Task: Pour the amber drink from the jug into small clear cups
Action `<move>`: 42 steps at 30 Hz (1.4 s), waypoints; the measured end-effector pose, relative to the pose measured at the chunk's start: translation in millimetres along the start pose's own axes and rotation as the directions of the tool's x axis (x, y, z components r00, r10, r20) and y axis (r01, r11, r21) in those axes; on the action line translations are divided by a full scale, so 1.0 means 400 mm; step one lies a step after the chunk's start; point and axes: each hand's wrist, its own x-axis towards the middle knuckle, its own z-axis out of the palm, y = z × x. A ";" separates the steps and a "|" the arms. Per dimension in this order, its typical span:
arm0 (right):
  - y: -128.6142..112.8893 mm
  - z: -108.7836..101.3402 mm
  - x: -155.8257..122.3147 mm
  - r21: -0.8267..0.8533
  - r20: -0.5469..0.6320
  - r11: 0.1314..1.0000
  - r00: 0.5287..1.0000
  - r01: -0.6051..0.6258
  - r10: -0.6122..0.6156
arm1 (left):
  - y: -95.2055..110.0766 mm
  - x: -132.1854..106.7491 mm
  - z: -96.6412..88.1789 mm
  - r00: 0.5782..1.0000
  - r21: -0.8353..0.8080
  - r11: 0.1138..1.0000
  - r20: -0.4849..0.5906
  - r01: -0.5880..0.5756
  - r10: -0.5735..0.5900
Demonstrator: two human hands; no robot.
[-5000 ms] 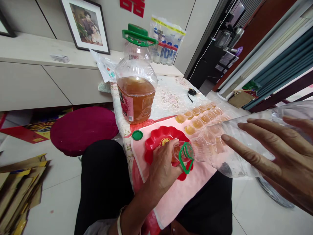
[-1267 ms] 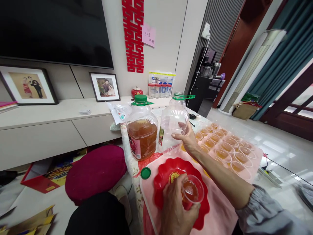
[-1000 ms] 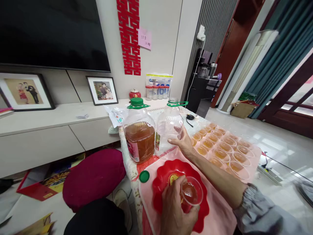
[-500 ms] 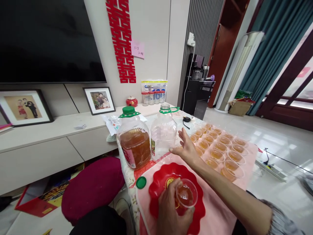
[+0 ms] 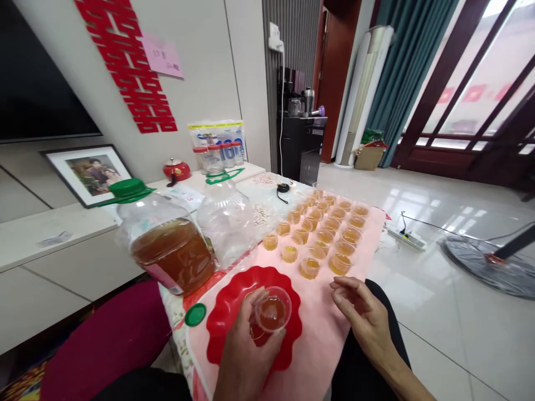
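My left hand [image 5: 251, 348] grips a clear plastic cup [image 5: 273, 309] of amber-brown liquid by its sides. The cup is above a red scalloped plate [image 5: 225, 289], which it partly hides. Over the right edge of the pink cloth [image 5: 315, 326], my right hand [image 5: 363, 320] is open, fingers loosely bent, with nothing in it. Rows of similar filled cups [image 5: 310, 267] stand on the cloth beyond it. Behind the plate are a large jug [image 5: 173, 250] of brown liquid with a green cap and an uncapped clear jug [image 5: 228, 223]. A loose green cap [image 5: 195, 314] lies left of the plate.
A maroon round seat [image 5: 108, 345] is at the left of the table. A black coiled cord or tape [image 5: 283, 188] lies on the far tabletop. Along the wall stand a red pot [image 5: 176, 169] and red-lidded jars [image 5: 215, 156]. A power strip [image 5: 405, 238] lies on the floor.
My right hand has drawn back from beside the clear jug to the near right table edge. My left hand still holds the cup over the plate. The view has turned right.
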 end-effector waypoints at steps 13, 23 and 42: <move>0.143 -0.061 -0.058 -0.067 -0.088 0.998 0.996 -0.007 0.001 | 0.123 -0.007 0.125 0.998 0.119 0.993 -0.069 0.023 -0.015; 0.058 -0.044 -0.061 -0.085 0.239 0.974 0.953 0.210 -0.185 | 0.113 0.006 0.125 0.994 -0.018 1.000 -0.113 0.004 -0.006; 0.016 0.079 -0.048 -0.018 0.475 0.903 0.798 0.429 -0.370 | 0.187 -0.015 0.130 0.985 -0.050 0.997 -0.168 -0.055 0.046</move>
